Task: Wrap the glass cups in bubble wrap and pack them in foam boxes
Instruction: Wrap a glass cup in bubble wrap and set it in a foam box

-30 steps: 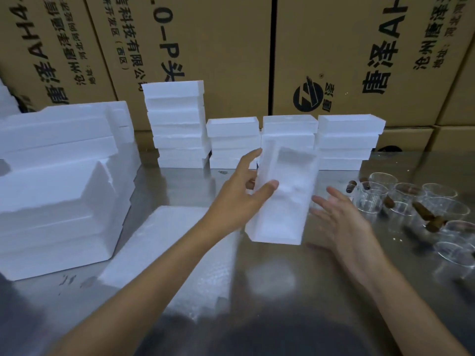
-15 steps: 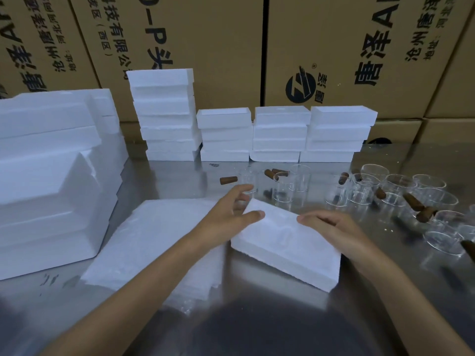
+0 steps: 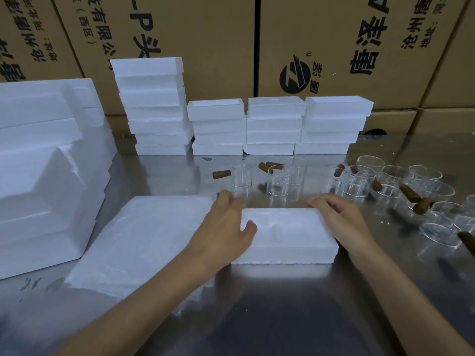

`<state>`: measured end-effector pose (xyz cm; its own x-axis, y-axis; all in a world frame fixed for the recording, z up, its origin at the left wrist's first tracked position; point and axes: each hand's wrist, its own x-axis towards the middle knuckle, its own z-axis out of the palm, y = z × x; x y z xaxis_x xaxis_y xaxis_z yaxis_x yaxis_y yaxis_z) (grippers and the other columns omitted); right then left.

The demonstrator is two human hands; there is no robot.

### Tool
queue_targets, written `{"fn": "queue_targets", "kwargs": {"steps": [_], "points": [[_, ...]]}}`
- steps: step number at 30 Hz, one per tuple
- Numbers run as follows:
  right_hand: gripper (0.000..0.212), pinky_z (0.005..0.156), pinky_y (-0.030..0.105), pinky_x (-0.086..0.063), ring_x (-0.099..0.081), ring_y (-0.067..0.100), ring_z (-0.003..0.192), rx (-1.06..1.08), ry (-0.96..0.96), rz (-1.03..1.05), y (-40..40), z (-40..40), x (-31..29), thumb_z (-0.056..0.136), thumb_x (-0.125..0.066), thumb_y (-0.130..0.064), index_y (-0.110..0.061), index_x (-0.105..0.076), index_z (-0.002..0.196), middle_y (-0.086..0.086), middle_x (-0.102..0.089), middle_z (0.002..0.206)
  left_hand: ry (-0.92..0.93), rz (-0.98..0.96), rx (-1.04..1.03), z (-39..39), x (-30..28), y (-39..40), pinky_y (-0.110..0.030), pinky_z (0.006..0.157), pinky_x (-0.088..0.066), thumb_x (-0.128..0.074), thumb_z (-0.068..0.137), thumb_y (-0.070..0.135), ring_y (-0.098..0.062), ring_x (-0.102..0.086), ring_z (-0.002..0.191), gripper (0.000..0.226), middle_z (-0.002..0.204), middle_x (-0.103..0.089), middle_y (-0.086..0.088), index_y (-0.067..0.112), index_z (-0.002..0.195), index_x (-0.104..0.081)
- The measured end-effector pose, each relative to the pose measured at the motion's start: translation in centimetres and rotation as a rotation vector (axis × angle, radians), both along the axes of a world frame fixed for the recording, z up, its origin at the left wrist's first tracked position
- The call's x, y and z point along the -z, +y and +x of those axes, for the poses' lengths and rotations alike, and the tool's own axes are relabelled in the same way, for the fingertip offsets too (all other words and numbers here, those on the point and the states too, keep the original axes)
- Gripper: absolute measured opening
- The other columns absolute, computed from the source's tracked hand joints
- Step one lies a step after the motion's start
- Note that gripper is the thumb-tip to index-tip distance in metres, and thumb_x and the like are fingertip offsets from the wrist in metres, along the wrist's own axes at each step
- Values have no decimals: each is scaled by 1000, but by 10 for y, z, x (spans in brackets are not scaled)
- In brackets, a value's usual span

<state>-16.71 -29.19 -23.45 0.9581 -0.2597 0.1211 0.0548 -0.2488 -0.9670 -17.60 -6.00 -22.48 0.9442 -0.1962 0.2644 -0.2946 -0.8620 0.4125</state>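
A person's two hands settle a foam box [image 3: 288, 232] flat on the steel bench [image 3: 282, 317], near the middle of its front half, cavity side up. The left hand [image 3: 226, 232] grasps the box's left end, thumb over the top face and fingers curled round the far corner; the right hand [image 3: 341, 219] curls over the right end, gripping the far edge. Judged from the layout, this is the set-up step: a box is placed, and no cup is wrapped yet. The next move likely calls for releasing the box and reaching for a glass cup [image 3: 279, 182] from the cluster toward the far right of the bench, then a sheet from the bubble wrap [image 3: 144, 240] lying just left of the box. The moulded recesses in the box are washed out and hard to read. Glass cups at the right edge are cut off, and brown stoppers [image 3: 221, 174] lie scattered among them. Stacks of foam boxes [image 3: 275, 124] line the far edge.
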Motion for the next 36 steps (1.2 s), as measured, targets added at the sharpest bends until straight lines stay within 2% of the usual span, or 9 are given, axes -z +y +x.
{"fn": "queue_targets", "kwargs": {"steps": [3,7,10,21,24,26,30,33,36], "points": [[10,70,6,-43,-61,-6,82,24,-63,-70,5,-3,-2,91,-66,-16,-23,-73,86,-11,-71,90,-63,36,-30,3,1,0,-21,92,-38,-50,98,39,-13,-47,116,43,129,-39,1,13,133,-52],[18,95,35,-46,-59,14,107,88,-173,-318,17,-4,-9,92,-63,-19,-26,-66,108,-7,-68,103,-128,87,-67,9,1,3,-27,98,-43,-47,100,38,-16,-43,121,42,132,-39,-2,9,129,-56],[23,98,38,-43,-54,19,113,54,-222,-439,32,8,-23,93,-59,-18,-24,-65,114,-8,-67,107,-163,22,11,11,-4,10,-24,102,-38,-48,101,32,-15,-42,128,39,138,-40,0,12,134,-55],[40,100,40,-44,-56,29,113,-269,-78,-865,117,93,-59,95,-47,-19,-23,-56,134,4,-67,102,-81,12,304,34,-23,49,-21,102,-38,-53,98,18,-8,-47,122,29,128,-55,9,22,126,-61],[44,89,33,-44,-56,25,120,-344,21,-887,137,110,-54,98,-46,-25,-27,-49,142,5,-64,126,-68,49,327,54,-30,56,-26,99,-41,-55,95,9,-14,-54,116,24,126,-60,2,14,116,-67],[44,78,28,-38,-60,20,113,-364,59,-872,142,118,-52,99,-45,-24,-26,-50,142,5,-67,124,-29,92,356,68,-35,59,-29,98,-43,-56,95,8,-15,-57,112,22,123,-62,3,13,111,-70],[36,55,25,-42,-60,17,59,-451,134,-715,142,128,-53,101,-37,-19,-20,-58,130,6,-73,97,36,173,406,90,-45,65,-15,93,-38,-56,95,11,-4,-53,109,22,114,-61,13,19,110,-71],[38,49,26,-39,-57,23,56,-562,259,-701,144,134,-54,103,-27,-24,-10,-62,104,12,-75,84,54,190,452,100,-53,71,-2,86,-34,-56,93,10,10,-49,97,23,104,-57,23,21,106,-72],[40,53,27,-41,-58,22,60,-608,322,-706,147,138,-55,104,-25,-32,-17,-61,96,12,-74,85,98,229,454,108,-54,78,-8,87,-38,-56,95,15,8,-51,97,24,105,-59,24,25,109,-72]]}}
